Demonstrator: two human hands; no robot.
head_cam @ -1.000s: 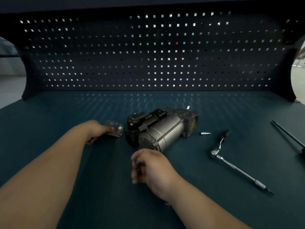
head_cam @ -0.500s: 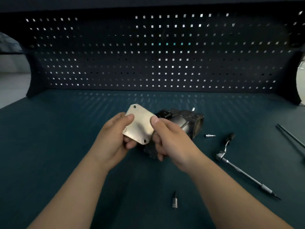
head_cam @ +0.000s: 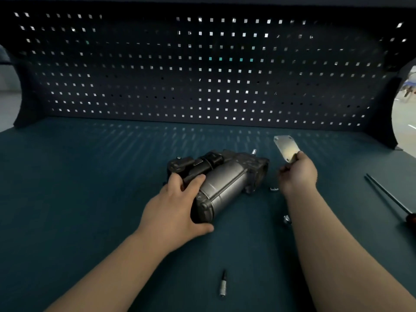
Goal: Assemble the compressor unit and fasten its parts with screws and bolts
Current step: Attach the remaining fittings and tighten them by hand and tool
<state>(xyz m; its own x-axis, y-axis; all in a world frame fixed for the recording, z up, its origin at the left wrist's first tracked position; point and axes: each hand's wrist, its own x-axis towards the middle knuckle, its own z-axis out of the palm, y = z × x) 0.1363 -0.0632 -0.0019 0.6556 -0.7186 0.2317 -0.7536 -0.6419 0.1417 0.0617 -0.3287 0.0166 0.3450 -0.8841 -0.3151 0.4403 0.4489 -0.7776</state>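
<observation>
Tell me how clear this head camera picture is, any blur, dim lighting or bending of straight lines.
Head view: dim overall, lit mostly from behind through the dark perforated back panel, whose holes streak light across the teal bench top. Wide-angle bending curves the panel's rows. The flat pale metal plate in the right hand looks softly blurred; the grey cylindrical compressor under the left hand is sharper.
</observation>
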